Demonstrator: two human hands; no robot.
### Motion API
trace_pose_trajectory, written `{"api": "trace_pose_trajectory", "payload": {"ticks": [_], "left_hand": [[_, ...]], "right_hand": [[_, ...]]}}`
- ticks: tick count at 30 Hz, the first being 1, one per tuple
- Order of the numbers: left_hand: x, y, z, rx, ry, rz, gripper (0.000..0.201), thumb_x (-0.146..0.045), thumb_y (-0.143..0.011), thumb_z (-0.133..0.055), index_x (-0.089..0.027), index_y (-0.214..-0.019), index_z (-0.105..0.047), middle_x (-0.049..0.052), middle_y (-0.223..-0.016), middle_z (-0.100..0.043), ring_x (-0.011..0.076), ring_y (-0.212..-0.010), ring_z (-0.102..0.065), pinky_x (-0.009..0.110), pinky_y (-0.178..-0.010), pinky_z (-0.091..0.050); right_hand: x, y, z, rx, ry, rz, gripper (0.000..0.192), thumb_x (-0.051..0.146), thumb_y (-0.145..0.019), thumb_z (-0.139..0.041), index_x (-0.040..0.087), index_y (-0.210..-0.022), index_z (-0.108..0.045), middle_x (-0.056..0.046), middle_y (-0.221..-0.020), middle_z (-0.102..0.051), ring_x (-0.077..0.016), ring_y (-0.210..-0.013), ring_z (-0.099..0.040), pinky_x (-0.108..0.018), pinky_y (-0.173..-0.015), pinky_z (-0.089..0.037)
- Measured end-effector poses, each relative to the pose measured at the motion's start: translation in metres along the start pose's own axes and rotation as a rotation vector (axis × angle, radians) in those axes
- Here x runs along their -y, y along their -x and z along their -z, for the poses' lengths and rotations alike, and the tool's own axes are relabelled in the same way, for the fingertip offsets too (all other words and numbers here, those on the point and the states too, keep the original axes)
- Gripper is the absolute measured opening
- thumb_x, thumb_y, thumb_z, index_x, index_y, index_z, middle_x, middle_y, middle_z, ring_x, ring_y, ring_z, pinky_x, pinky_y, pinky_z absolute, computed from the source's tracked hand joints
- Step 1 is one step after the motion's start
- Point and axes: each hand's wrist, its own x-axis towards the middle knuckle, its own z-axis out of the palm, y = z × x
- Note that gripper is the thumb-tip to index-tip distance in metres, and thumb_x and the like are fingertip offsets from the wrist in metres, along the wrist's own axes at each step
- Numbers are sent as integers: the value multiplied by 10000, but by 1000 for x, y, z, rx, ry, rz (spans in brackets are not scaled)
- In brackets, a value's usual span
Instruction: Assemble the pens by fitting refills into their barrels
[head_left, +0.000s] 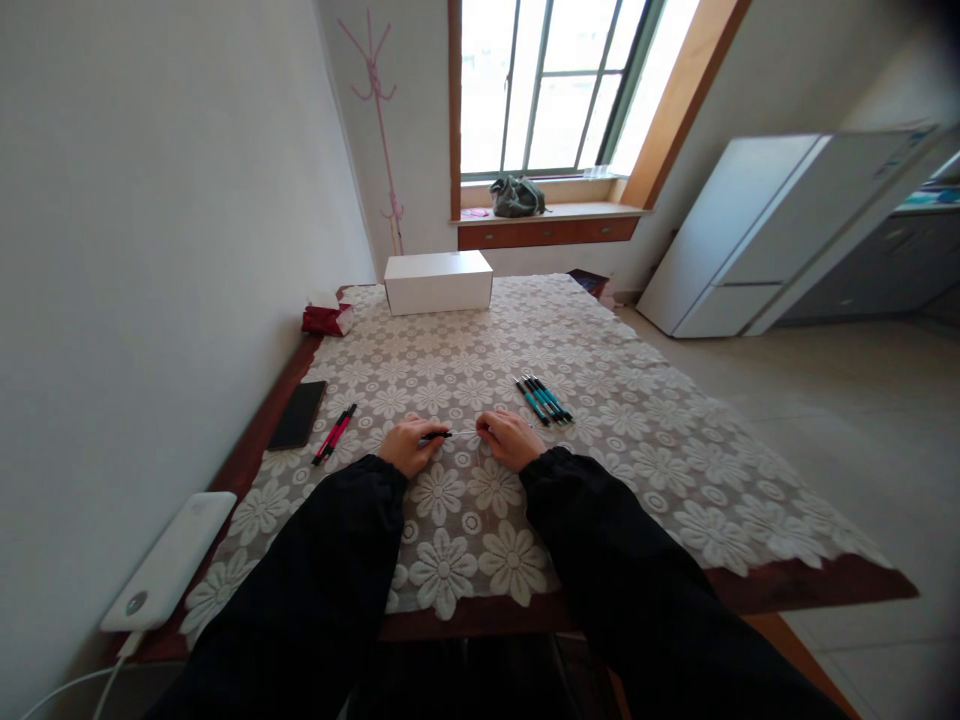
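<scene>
Holding a thin pen [456, 434] between both hands, you have it lying crosswise in front of you, its long axis running left to right, roughly level just above the lace tablecloth [637, 440]. Your left hand [407, 446] is curled shut around the dark end, and your right hand [511, 438] is pinched closed on the paler, thinner end; only a short stretch of the pen shows between them, and it is too small to tell whether that stretch is one piece or two parts drawn apart. Both hands rest low, wrists near the cloth, and they sit about equally close to the pen, one at each end.

Lying just beyond your right hand and a little to its right is a small bunch of teal and black pens [544, 400], side by side, their long axes slanting away from you toward the left. That bunch is clearly nearer your right hand. To the left of your left hand lie two red pens [334, 434], slanted the other way, nearer your left hand. Past them, at the table's left edge, is a dark phone [298, 414]. A white power bank [171, 560] sits at the near left corner, and a white box [438, 281] stands at the far end beside a red tissue pack [325, 318].
</scene>
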Motion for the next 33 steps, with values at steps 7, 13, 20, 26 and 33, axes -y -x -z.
{"api": "trace_pose_trajectory", "payload": {"ticks": [7,13,20,26,33], "left_hand": [[-1,0,0,4,8,5,208,-256,-910,-610,-259,-1050,-764,24,-982,-769,200,-957,-665,345,-940,-514],[-2,1,1,1,11,2,196,-257,-904,-622,-266,-1037,-765,19,-993,-768,199,-958,-670,350,-948,-511],[1,0,-1,24,12,-12,187,-269,-901,-627,-262,-1032,-760,14,-1001,-768,195,-932,-676,345,-931,-513],[0,1,-1,28,27,4,193,-261,-897,-621,-263,-1039,-752,13,-1013,-768,192,-945,-681,339,-934,-520],[-1,1,-1,28,31,4,186,-243,-889,-627,-255,-1033,-744,11,-1017,-767,192,-939,-681,334,-909,-525]], "right_hand": [[-1,0,-1,4,-23,7,76,164,-943,-542,200,-938,-609,-45,-891,-660,-182,-860,-592,-278,-796,-430],[0,0,-1,4,-74,30,98,156,-950,-516,210,-929,-594,-40,-898,-658,-183,-884,-595,-281,-818,-438],[-1,0,-2,3,-92,31,94,157,-955,-506,207,-925,-581,-44,-904,-653,-182,-880,-596,-282,-812,-442],[1,0,-1,11,-125,37,109,151,-952,-504,209,-926,-592,-48,-922,-658,-178,-891,-602,-281,-824,-450],[-2,0,-5,17,-148,32,102,160,-953,-498,207,-926,-585,-49,-913,-653,-180,-886,-600,-286,-820,-453]]}}
